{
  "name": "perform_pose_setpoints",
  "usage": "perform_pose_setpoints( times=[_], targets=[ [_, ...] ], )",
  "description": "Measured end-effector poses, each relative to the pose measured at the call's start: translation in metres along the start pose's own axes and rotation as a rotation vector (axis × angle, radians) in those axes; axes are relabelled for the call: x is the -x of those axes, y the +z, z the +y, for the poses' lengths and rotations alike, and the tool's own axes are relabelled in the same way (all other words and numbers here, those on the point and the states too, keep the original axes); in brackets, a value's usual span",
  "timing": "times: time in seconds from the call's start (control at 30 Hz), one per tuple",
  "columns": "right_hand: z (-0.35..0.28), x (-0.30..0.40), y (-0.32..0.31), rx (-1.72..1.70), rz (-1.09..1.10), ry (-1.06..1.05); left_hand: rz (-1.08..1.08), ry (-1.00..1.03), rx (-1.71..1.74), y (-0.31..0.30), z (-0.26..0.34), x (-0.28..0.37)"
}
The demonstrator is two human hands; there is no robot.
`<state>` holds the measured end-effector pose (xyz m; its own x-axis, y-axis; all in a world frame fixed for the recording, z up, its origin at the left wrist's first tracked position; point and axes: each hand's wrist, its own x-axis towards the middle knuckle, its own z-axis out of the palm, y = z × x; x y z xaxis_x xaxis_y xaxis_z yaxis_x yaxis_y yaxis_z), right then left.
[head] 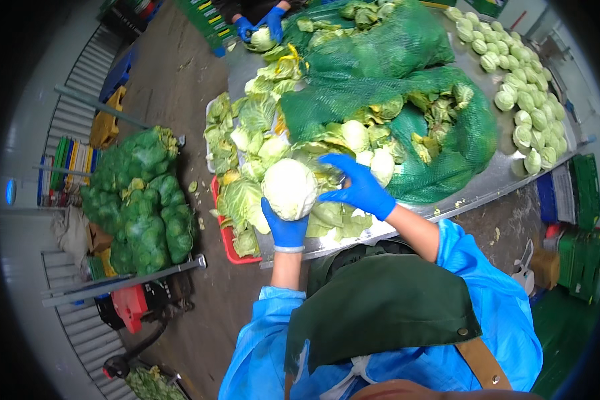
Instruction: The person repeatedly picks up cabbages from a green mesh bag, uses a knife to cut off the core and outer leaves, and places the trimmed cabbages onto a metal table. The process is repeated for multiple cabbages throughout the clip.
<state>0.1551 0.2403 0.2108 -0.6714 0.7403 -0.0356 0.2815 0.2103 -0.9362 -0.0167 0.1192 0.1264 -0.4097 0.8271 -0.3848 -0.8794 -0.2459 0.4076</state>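
My left hand (pixel 286 231), in a blue glove, holds a trimmed pale cabbage (pixel 290 189) from below, over the near edge of the metal table (pixel 440 212). To the right of that cabbage is my gloved right hand (pixel 362 187), its fingers curved and spread, apart from the cabbage. A small dark patch shows within its curl; whether it is a held object is unclear. Loose cabbage leaves (pixel 245 200) lie under and left of my hands. Just beyond my right hand, more cabbages (pixel 355 135) sit at the mouth of a green mesh sack (pixel 450 170).
Trimmed cabbages (pixel 535 110) cover the table's right end. A red crate (pixel 225 240) of leaves stands against the left edge. A co-worker's gloved hands (pixel 260 25) hold a cabbage at the far side. Filled mesh sacks (pixel 140 215) stand left, near a red pallet jack (pixel 130 305).
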Motion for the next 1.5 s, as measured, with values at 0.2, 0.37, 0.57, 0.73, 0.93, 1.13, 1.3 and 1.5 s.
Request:
perform_pose_setpoints(
  times=[0.2, 0.37, 0.57, 0.73, 0.93, 1.13, 1.3, 1.5],
  targets=[
    [0.030, -0.023, -0.029, -0.261, 0.280, 0.148, -0.075, -0.133, 0.136, 0.034, -0.046, 0.004],
    [0.017, 0.007, -0.084, -0.387, -0.152, 0.344, -0.143, -0.077, 0.119, 0.053, -0.073, 0.006],
    [0.116, 0.052, -0.126, -0.891, 0.065, 0.401, -0.331, 0.126, -0.486, 0.111, -0.157, -0.006],
    [0.200, 0.110, -0.217, -1.671, 0.120, 0.332, -0.683, -0.148, -0.698, 0.175, -0.198, 0.019],
    [0.249, 0.188, -0.390, -1.306, 0.931, 0.014, -0.467, -0.257, -0.964, 0.184, -0.238, -0.017],
    [0.372, 0.261, -0.556, -1.343, 0.892, -0.034, -0.188, -0.274, -0.871, 0.150, -0.236, -0.037],
    [0.428, 0.262, -0.673, -1.214, 1.503, -0.094, -0.016, -0.223, -0.855, 0.130, -0.233, -0.043],
    [0.469, 0.256, -0.812, -1.190, 1.768, -0.194, 0.121, -0.234, -0.880, 0.127, -0.239, -0.054]
  ],
)
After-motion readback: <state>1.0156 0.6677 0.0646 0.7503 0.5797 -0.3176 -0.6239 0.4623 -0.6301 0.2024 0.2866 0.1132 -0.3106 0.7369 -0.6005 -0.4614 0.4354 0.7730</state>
